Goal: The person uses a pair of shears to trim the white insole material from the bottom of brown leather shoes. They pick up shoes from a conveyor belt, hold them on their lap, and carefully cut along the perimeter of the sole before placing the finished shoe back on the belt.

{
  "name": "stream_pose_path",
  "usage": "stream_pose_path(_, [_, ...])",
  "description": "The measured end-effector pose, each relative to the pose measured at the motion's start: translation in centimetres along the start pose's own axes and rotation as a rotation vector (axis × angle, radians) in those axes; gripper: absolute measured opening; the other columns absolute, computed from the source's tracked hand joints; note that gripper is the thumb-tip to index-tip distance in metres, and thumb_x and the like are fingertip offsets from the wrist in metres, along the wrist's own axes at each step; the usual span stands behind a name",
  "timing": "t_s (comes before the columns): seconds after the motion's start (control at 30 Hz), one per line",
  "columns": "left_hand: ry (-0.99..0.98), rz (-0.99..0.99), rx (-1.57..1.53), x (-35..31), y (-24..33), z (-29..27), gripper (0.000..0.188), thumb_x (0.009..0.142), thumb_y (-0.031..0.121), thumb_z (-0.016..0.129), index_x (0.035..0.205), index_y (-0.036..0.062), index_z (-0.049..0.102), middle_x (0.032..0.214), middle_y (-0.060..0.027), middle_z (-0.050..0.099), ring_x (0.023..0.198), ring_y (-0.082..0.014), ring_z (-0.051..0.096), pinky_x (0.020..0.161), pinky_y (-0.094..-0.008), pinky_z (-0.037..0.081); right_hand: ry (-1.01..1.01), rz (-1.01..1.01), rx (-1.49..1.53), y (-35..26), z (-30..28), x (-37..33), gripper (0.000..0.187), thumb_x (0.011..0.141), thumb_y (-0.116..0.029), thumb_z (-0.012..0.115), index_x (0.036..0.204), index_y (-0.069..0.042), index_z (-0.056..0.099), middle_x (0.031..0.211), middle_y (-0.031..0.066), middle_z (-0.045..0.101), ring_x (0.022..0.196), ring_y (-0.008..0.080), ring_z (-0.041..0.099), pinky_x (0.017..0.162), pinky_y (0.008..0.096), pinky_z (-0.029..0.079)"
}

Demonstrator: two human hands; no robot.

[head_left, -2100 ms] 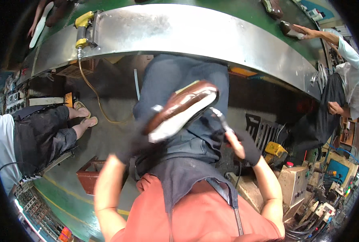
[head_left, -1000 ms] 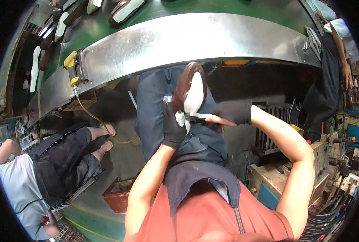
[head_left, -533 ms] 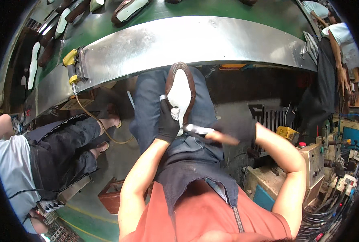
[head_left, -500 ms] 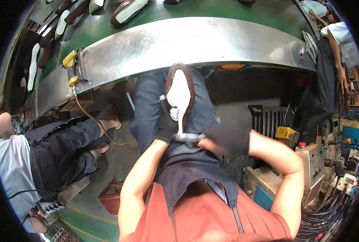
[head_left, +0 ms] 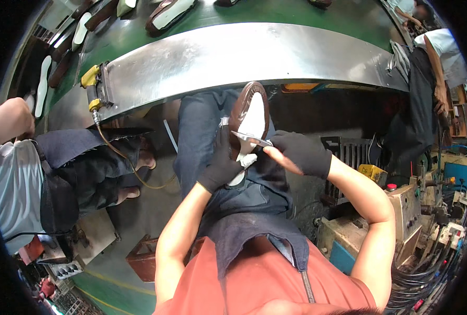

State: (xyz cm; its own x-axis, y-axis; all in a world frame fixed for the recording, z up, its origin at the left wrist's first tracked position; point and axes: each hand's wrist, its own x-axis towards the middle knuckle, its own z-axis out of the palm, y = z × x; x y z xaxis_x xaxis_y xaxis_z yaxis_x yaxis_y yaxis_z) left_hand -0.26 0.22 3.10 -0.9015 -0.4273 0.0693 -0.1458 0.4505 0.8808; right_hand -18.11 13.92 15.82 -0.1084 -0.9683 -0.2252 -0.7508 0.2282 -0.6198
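1. A long, curved steel guard (head_left: 233, 58) runs across the upper part of the view; it is the landmark here. Beyond it lies a green belt (head_left: 202, 21) with several shoes (head_left: 170, 11) and pale soles (head_left: 42, 84) lying on it, sole side up.
2. At the left end of the steel guard sits a yellow fitting (head_left: 90, 76), and a thin cable (head_left: 123, 157) hangs from it down toward the grey floor (head_left: 149, 210).
3. Just below the middle of the guard, over the person's lap, is a brown shoe (head_left: 249, 113), turned so its white underside faces up.
4. The left hand (head_left: 223, 163), in a black glove, is closed around the lower end of the shoe and holds it up.
5. The right hand (head_left: 296, 152), also gloved in black, is pinched shut on a thin metal tool (head_left: 252, 139) whose blade lies across the white underside.
6. Left of the shoe and below the guard, another person sits in dark trousers (head_left: 86, 163) and a pale shirt.
7. Right of the guard's far end stands a third person in a dark apron (head_left: 417, 105).
8. Below the guard at lower right is a machine (head_left: 401, 210) with a small yellow box (head_left: 372, 172), a red knob (head_left: 391, 186) and bundled cables; labels there are too small to tell.
9. A reddish crate (head_left: 144, 257) rests on the floor at lower left.
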Motion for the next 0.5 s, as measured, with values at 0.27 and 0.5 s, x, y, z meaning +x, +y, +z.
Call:
stream_pose_path(0.27, [0.154, -0.183, -0.681, 2.5, -1.6, 0.5, 0.059, 0.095, 0.028, 0.056, 0.139, -0.0011, 0.03, 0.131, -0.0205, 0.045, 0.125, -0.0341, 0.045, 0.104, -0.039, 0.036, 0.169, -0.066, -0.217, 4.8, 3.2, 0.1, 0.04, 0.095, -0.042, 0.053, 0.087, -0.004, 0.06, 0.075, 0.0156, 0.063, 0.065, 0.0314, 0.065, 0.059, 0.04, 0.052])
stream_pose_path(0.5, [0.34, -0.142, 0.314, 3.0, 0.2, 1.9, 0.058, 0.092, 0.038, 0.055, 0.131, -0.0023, 0.042, 0.118, -0.0281, 0.055, 0.108, -0.0455, 0.053, 0.092, -0.0482, 0.043, -0.197, 0.067, -0.265, 2.5, -4.3, -0.8, 0.045, 0.093, -0.04, 0.054, 0.076, 0.0, 0.064, 0.069, 0.0185, 0.063, 0.064, 0.0334, 0.064, 0.062, 0.0411, 0.051])
